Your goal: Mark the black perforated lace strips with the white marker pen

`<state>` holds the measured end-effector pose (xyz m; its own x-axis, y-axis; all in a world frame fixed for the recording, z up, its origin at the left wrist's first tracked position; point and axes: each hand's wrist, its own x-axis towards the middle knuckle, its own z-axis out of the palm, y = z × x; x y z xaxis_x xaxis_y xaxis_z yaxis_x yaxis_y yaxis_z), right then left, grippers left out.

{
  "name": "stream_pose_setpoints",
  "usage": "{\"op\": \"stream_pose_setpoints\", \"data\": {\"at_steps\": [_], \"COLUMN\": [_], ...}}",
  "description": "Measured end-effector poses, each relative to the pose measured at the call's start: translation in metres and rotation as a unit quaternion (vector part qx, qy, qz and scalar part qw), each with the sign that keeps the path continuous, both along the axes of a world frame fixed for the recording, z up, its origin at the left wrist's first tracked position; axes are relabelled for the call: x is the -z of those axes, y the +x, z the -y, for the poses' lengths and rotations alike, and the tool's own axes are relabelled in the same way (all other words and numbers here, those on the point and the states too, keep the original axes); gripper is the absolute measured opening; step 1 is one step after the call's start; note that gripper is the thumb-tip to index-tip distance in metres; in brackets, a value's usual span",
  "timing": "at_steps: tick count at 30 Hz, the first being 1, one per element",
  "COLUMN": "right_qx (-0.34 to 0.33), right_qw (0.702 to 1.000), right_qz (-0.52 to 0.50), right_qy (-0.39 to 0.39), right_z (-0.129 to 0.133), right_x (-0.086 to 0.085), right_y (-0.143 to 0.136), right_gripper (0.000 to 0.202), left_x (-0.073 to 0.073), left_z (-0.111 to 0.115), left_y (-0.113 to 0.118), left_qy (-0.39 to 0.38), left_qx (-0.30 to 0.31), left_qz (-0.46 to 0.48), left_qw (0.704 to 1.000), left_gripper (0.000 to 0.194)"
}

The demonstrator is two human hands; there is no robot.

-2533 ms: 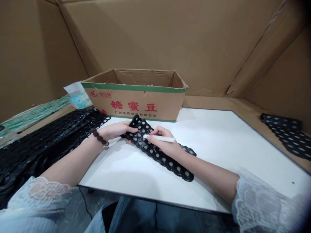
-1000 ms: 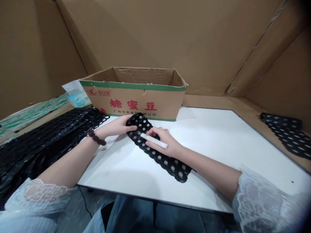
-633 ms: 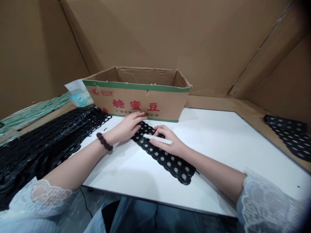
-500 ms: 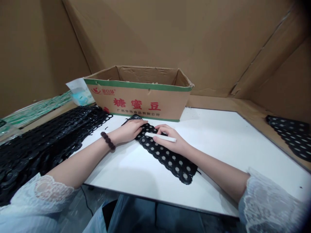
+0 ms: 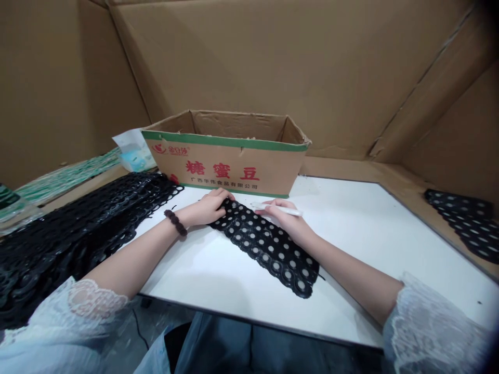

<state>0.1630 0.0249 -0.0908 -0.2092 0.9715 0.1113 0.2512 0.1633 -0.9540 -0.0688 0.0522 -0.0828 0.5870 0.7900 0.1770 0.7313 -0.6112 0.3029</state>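
A black strip (image 5: 265, 244) with a scalloped edge and rows of pale round spots lies slantwise on the white tabletop (image 5: 187, 270). My left hand (image 5: 208, 206) rests on its far left end, fingers stretched forward and thumb a little apart. That end is partly hidden under the hand. In my right hand (image 5: 286, 221) is a slim white pen (image 5: 291, 211), held between thumb and fingers. Its tip points left, just above the strip's far edge; whether it touches anything I cannot tell.
Behind the hands stands an open cardboard box (image 5: 226, 166) with red characters. A large heap of glossy black openwork strips (image 5: 78, 223) covers the left side. More spotted black pieces (image 5: 463, 223) lie at the right. Cardboard walls (image 5: 312, 67) surround the table.
My right hand and the pen have moved right and slightly back, from over the strip to its far edge. The left hand stays on the strip's end. The view has shifted slightly.
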Motion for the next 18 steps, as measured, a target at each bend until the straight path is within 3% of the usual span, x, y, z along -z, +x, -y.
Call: {"op": "stream_pose_setpoints", "data": {"at_steps": [13,18], "right_qx": [-0.117,-0.114], "right_qw": [0.982,0.970], "right_qz": [0.099,0.135], "right_qy": [0.113,0.168], "right_z": [0.010,0.016], "right_x": [-0.007,-0.006], "right_y": [-0.003,-0.008], "right_gripper": [0.017,0.015], "left_x": [-0.005,-0.007], "left_z": [0.009,0.008], "left_y": [0.010,0.010], "left_qy": [0.126,0.098], "left_qx": [-0.017,-0.022], "left_qz": [-0.007,-0.005], "left_qw": [0.992,0.995], "left_gripper": [0.028,0.015]}}
